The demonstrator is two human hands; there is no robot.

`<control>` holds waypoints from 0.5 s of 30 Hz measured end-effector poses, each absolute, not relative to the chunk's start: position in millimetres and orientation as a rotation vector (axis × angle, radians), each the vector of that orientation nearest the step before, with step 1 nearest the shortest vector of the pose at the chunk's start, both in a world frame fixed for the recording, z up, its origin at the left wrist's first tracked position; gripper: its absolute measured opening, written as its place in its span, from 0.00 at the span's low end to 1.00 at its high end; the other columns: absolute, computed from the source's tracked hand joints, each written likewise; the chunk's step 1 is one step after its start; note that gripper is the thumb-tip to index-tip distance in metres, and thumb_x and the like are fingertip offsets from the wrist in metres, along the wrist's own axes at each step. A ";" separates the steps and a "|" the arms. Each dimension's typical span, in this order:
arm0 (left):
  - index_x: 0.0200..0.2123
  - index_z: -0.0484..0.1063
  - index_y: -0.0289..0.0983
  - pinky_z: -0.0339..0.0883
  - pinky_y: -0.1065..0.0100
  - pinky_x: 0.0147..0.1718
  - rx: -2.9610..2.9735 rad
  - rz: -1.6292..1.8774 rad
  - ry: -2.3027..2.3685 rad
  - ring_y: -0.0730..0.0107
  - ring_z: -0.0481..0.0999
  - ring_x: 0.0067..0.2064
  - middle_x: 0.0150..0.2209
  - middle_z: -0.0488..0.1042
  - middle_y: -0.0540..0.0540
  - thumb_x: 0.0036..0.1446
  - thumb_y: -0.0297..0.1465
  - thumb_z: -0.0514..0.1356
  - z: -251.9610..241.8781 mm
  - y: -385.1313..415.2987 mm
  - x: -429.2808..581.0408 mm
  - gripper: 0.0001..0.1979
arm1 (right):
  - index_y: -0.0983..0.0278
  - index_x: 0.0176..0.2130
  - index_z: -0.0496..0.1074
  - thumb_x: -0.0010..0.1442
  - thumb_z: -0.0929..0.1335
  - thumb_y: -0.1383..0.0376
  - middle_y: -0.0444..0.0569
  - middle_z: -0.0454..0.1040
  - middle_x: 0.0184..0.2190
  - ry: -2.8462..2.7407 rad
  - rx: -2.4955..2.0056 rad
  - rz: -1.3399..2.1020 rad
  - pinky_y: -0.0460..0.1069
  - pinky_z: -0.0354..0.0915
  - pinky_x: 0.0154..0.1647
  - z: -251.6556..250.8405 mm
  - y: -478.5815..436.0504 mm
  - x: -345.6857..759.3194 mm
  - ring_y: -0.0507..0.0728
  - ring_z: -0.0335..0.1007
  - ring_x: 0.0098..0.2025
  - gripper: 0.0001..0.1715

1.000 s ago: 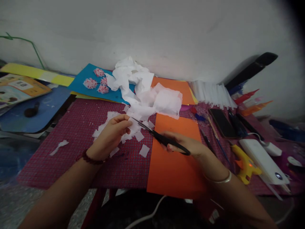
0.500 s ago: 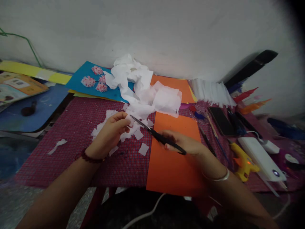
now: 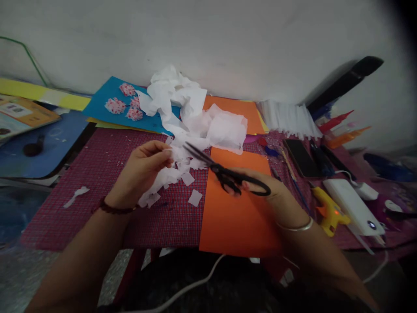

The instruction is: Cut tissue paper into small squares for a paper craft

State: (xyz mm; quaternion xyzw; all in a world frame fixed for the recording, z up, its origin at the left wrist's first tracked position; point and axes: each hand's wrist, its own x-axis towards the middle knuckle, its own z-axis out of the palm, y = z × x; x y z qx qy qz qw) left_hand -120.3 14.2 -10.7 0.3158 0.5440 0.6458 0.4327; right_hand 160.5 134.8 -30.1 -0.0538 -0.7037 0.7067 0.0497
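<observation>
In my right hand (image 3: 257,180) is a pair of black scissors (image 3: 216,168), gripped by the handles over an orange sheet (image 3: 234,226). The slightly parted blades point up and left toward my other hand. My left hand (image 3: 138,171) is closed in a pinch at a thin white piece of tissue paper (image 3: 177,152); its exact edges blend into the white paper behind. Below lies a heap of cut tissue pieces (image 3: 163,178), with a loose square (image 3: 195,198) nearer me. A long crumpled strip of tissue (image 3: 167,93) trails behind, beside a folded tissue stack (image 3: 228,128).
Pink-and-white fluffy clusters (image 3: 115,105) rest on a blue sheet (image 3: 100,102). To the right are a phone (image 3: 302,157), a yellow glue gun (image 3: 330,213), a white power bank (image 3: 353,206), paintbrushes and a bundle of translucent sticks (image 3: 288,118). A twisted scrap (image 3: 76,195) lies left.
The scissors have drawn back to the right and their blades have parted. My left hand has shifted slightly left and up, away from the blade tips. The whole view has tilted a little.
</observation>
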 end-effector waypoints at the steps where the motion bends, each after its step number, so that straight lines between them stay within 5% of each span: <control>1: 0.27 0.74 0.37 0.63 0.71 0.29 0.844 1.618 1.434 0.75 0.69 0.26 0.26 0.73 0.51 0.46 0.29 0.69 -7.6 12.5 -125.8 0.07 | 0.67 0.50 0.68 0.62 0.68 0.39 0.47 0.68 0.32 -2.083 -0.162 2.142 0.47 0.60 0.28 -31.0 138.5 163.2 0.51 0.62 0.28 0.37; 8: 0.47 0.78 0.40 0.57 0.68 0.35 1.884 0.809 2.292 0.66 0.69 0.37 0.50 0.73 0.46 0.53 0.36 0.69 17.1 -4.8 -147.9 0.18 | 0.65 0.52 0.68 0.54 0.70 0.35 0.41 0.65 0.28 -1.576 -0.397 2.211 0.47 0.55 0.25 -37.9 154.4 170.4 0.49 0.58 0.24 0.43; 12: 0.47 0.78 0.40 0.62 0.66 0.39 2.161 0.611 2.019 0.63 0.73 0.38 0.47 0.74 0.44 0.57 0.36 0.64 12.4 19.0 -121.9 0.15 | 0.65 0.51 0.67 0.53 0.73 0.37 0.41 0.68 0.28 -1.485 -0.396 2.225 0.47 0.56 0.25 -40.6 160.2 170.5 0.49 0.60 0.24 0.42; 15: 0.51 0.75 0.39 0.66 0.63 0.45 2.336 0.237 1.752 0.57 0.75 0.48 0.52 0.73 0.41 0.57 0.26 0.58 -3.8 53.5 -93.5 0.18 | 0.65 0.49 0.68 0.54 0.73 0.38 0.42 0.69 0.29 -1.489 -0.389 2.227 0.46 0.57 0.24 -45.0 163.3 170.9 0.48 0.63 0.24 0.39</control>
